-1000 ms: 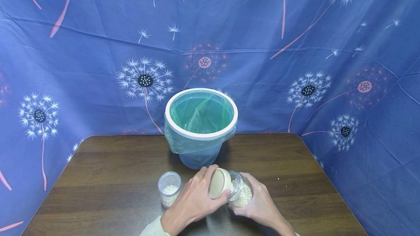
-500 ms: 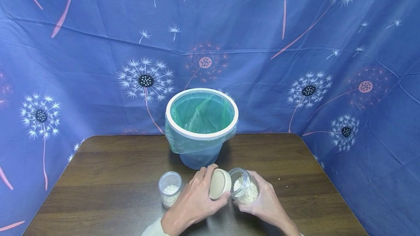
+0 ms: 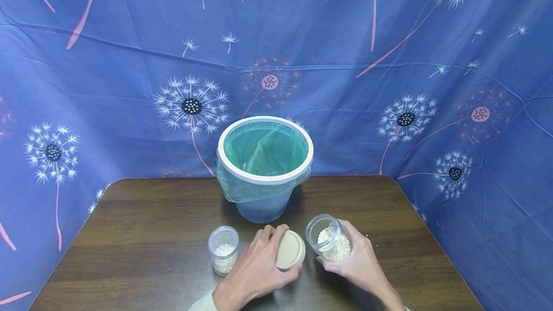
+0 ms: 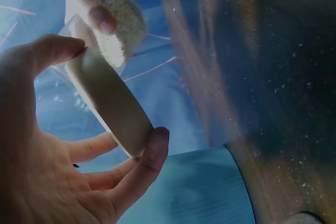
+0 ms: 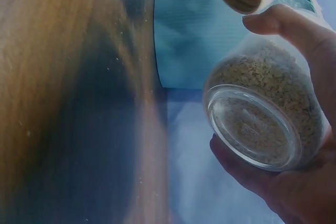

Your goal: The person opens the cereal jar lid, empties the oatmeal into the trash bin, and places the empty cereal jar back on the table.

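Note:
A round beige lid [image 3: 291, 251] is pinched at its edges by my left hand [image 3: 259, 265]; the left wrist view shows the thumb at one side of the lid [image 4: 110, 100] and fingers at the other. My right hand [image 3: 358, 260] grips a clear jar [image 3: 330, 239] partly filled with pale flakes, its uncovered mouth tilted up and to the left. In the right wrist view the jar [image 5: 262, 103] is seen from its base, thumb and fingers round its sides. Lid and jar are apart. A second clear jar [image 3: 223, 251] with pale flakes stands upright, left of my left hand.
A blue bin [image 3: 263, 208] with a white rim and a green liner bag stands behind the hands on the brown wooden table [image 3: 164, 224]. Small pale crumbs lie right of the right hand. A blue dandelion-print cloth [image 3: 328, 100] hangs behind the table.
My right hand has moved the jar to the right, away from the lid, and the gap between them has widened. My left hand, with the lid, has lowered slightly.

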{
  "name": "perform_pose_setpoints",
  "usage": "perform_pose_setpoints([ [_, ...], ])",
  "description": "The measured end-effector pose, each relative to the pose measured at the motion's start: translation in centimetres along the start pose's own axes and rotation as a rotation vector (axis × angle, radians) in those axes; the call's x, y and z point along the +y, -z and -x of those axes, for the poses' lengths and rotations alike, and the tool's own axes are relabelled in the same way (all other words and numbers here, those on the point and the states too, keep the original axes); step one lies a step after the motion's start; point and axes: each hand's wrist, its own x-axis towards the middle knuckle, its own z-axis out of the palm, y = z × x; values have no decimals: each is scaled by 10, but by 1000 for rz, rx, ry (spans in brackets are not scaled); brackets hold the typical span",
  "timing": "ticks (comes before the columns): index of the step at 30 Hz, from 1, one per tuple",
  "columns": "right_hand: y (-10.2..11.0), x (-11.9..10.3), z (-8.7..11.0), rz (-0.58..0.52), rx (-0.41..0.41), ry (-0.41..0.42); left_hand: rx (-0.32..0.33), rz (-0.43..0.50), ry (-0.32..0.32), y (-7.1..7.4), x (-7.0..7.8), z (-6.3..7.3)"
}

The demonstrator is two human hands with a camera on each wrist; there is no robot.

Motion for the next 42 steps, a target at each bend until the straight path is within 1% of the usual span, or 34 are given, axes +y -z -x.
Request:
perform_pose_setpoints([
  [5, 7, 0, -3, 20, -1, -27, -35, -44, -29, -8, -1, 1],
  [8, 11, 1, -3, 10, 0, -35, -48, -69, -45, -13, -2, 1],
  [13, 13, 2, -4, 5, -1, -59, -52, -101, -67, -19, -4, 1],
  [20, 12, 2, -6, -4, 20, -60, -59, -132, -90, -27, -7, 2],
  [30, 16, -3, -14, -5, 33, -83, -66, -150, -85, -33, -10, 1],
  [42, 19, -8, -21, -19, 65, -78, -64, -183, -82, -41, -11, 0],
])
